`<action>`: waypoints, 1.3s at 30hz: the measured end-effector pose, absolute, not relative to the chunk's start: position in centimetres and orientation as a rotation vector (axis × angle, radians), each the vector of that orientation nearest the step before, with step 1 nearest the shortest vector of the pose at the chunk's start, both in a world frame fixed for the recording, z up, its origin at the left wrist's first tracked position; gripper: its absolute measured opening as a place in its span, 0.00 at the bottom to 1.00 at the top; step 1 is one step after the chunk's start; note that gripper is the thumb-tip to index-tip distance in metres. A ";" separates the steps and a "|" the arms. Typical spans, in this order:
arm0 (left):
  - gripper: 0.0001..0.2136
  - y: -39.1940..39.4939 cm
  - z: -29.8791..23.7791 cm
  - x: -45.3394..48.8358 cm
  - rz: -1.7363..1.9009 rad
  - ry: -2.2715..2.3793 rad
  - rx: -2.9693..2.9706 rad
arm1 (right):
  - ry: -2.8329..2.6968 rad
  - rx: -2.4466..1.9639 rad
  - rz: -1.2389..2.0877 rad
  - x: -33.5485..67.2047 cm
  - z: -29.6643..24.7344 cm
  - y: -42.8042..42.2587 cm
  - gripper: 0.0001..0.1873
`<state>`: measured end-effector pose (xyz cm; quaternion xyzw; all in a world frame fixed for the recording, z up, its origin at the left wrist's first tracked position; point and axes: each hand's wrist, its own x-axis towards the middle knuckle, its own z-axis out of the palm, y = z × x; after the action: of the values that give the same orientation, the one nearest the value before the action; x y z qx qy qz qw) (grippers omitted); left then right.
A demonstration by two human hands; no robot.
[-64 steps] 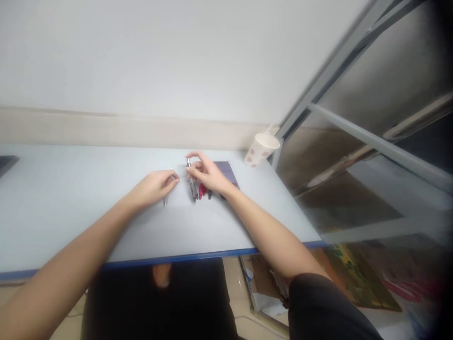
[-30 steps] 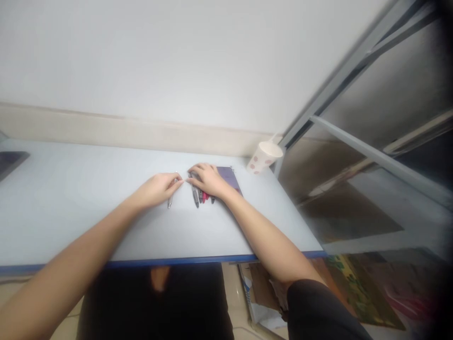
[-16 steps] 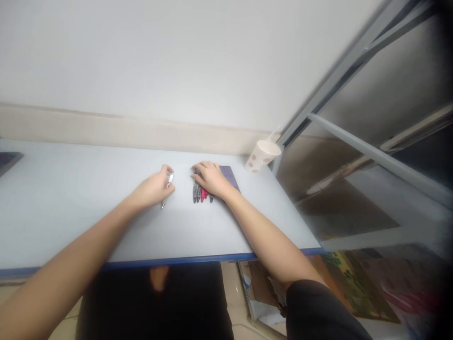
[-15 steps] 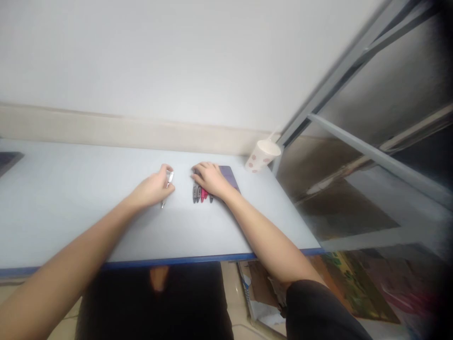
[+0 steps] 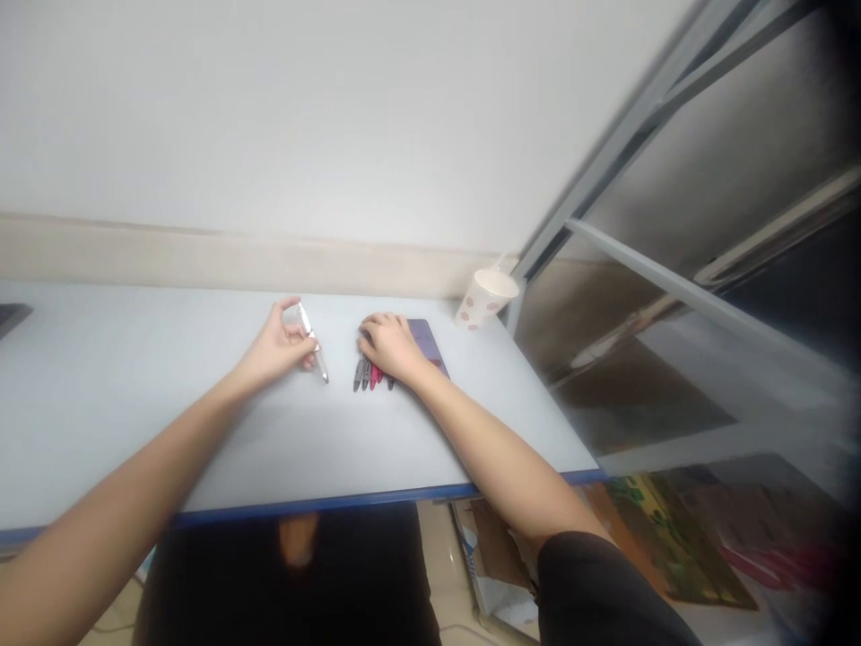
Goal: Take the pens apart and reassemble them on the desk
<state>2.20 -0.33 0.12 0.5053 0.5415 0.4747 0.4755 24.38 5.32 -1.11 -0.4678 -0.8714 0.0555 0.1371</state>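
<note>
My left hand [image 5: 275, 344] holds a white pen [image 5: 310, 337] between its fingers and thumb. The pen is tilted, its tip pointing down to the right, just above or at the tabletop. To the right, my right hand [image 5: 391, 347] lies palm down, fingers stretched out over a row of pens. Below its thumb show the ends of several grey pens [image 5: 358, 377] and red pens [image 5: 375, 378]; their upper parts are hidden under the hand. A dark purple flat case or notebook [image 5: 423, 337] lies beneath and beside the right hand.
A white paper cup [image 5: 481, 305] with red marks and a straw stands at the table's back right corner. The pale table [image 5: 296, 449] has a blue front edge and meets a wall. A metal-framed rack [image 5: 646, 269] rises on the right. A dark flat object [image 5: 10, 316] lies far left.
The white pen has turned in my left hand, its lower end swinging from left to right. My left fingers have spread somewhat. My right hand stays over the pens, and the view has shifted slightly.
</note>
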 end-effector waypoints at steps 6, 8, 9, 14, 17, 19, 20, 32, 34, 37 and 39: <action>0.40 -0.4 0.9 2.1 1.371 1.290 1.152 | -2.368 -1.122 0.350 24.0 1.1 2.6 0.17; 0.38 -0.4 0.9 2.1 1.408 1.263 1.150 | -2.349 -1.042 0.585 23.7 1.8 1.4 0.19; 0.37 -0.5 0.9 2.1 1.411 1.243 1.158 | -2.340 -1.009 0.674 23.6 1.9 1.0 0.19; 0.29 -0.6 1.0 1.9 1.396 1.212 1.227 | -2.148 -0.942 0.914 23.3 1.5 0.9 0.21; 0.23 -0.6 1.2 1.7 1.403 1.247 1.301 | -1.895 -0.978 1.054 23.5 1.4 1.6 0.24; 0.19 -0.8 1.3 1.6 1.391 1.269 1.393 | -1.770 -0.986 1.151 23.5 1.6 1.9 0.29; 0.17 -0.8 1.3 1.6 1.376 1.285 1.448 | -1.744 -0.984 1.200 23.5 1.7 2.0 0.31; 0.20 -0.9 2.4 -0.4 0.944 1.373 1.722 | -2.155 -0.953 1.314 25.4 3.0 2.2 0.29; 0.21 -0.9 2.6 -0.7 0.902 1.378 1.715 | -2.322 -0.902 1.079 25.8 3.0 2.5 0.22; 0.22 -0.8 2.5 -0.7 0.860 1.391 1.689 | -2.438 -0.863 0.814 26.0 2.7 2.9 0.15; 0.22 -0.8 2.2 -0.5 0.872 1.411 1.662 | -2.415 -0.903 0.797 26.0 2.5 3.1 0.16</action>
<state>-0.52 -0.78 2.19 0.6529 0.5543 0.3423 0.3863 25.96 3.10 2.45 -0.3264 -0.8731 0.2881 0.2196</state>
